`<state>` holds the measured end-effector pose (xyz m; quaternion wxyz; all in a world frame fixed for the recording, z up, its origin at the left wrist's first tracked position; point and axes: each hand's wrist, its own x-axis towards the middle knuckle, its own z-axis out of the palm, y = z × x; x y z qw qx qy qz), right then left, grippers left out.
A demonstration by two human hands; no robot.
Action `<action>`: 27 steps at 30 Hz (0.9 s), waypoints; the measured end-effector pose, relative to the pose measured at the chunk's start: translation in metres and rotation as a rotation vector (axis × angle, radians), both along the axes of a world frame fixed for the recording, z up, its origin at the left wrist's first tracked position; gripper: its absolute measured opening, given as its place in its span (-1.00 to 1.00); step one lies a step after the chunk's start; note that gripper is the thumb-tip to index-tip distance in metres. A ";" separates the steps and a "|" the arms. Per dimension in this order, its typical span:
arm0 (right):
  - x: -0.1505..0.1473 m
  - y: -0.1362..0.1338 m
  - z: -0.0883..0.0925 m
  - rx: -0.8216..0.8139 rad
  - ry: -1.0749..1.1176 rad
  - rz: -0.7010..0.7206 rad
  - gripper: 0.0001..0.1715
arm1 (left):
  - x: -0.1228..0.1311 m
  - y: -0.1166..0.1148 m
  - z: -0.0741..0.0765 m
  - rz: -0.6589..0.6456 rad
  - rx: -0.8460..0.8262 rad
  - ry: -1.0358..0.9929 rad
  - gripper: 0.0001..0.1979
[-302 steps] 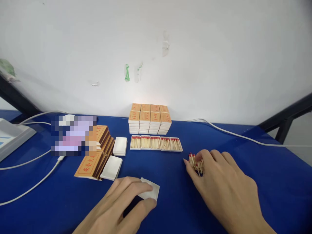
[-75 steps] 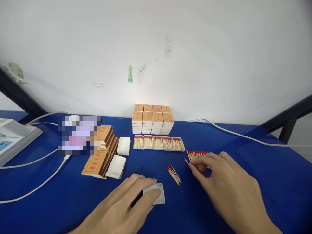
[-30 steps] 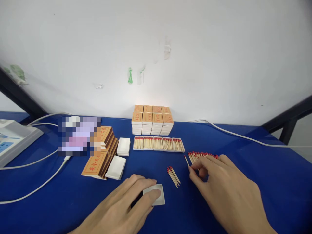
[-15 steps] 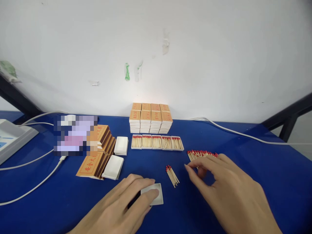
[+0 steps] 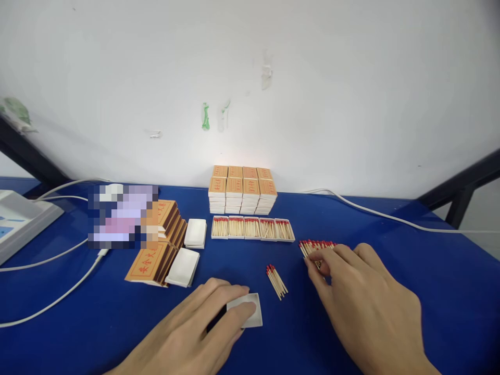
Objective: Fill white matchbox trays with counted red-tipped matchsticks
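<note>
My left hand (image 5: 195,328) has its thumb and fingers on a white matchbox tray (image 5: 255,312) lying on the table, and the fingers cover much of it. My right hand (image 5: 363,297) pinches at the near left ends of a pile of red-tipped matches (image 5: 318,245), its fingers hiding part of the pile. Whether any match has left the pile cannot be made out. Between both hands lies a small loose bunch of matches (image 5: 277,282). Farther back, several matchbox trays filled with matches (image 5: 252,228) stand side by side in a row.
Stacked orange-topped matchboxes (image 5: 242,190) stand against the wall. To the left are orange matchbox sleeves (image 5: 150,263), two stacks of white trays (image 5: 183,267), a blurred-out phone-like object (image 5: 125,213) with white cables, and a white device (image 5: 23,219). Another cable (image 5: 383,214) runs along the right.
My right hand has moved slightly right, and its thumb and index finger now touch the near ends of the match pile. My left hand keeps its place on the tray.
</note>
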<state>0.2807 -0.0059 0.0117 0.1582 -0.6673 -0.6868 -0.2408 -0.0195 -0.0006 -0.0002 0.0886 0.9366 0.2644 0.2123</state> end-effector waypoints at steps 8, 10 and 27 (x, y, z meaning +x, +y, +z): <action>0.002 0.001 0.000 -0.077 0.171 0.021 -0.61 | 0.002 0.000 0.000 0.003 -0.001 -0.023 -0.53; 0.000 0.000 0.001 -0.099 0.231 0.047 -0.63 | 0.003 0.000 0.002 0.002 -0.001 -0.034 -0.53; 0.003 0.002 0.005 -0.052 0.224 -0.020 -0.65 | -0.001 0.002 0.009 -0.052 0.026 0.041 -0.53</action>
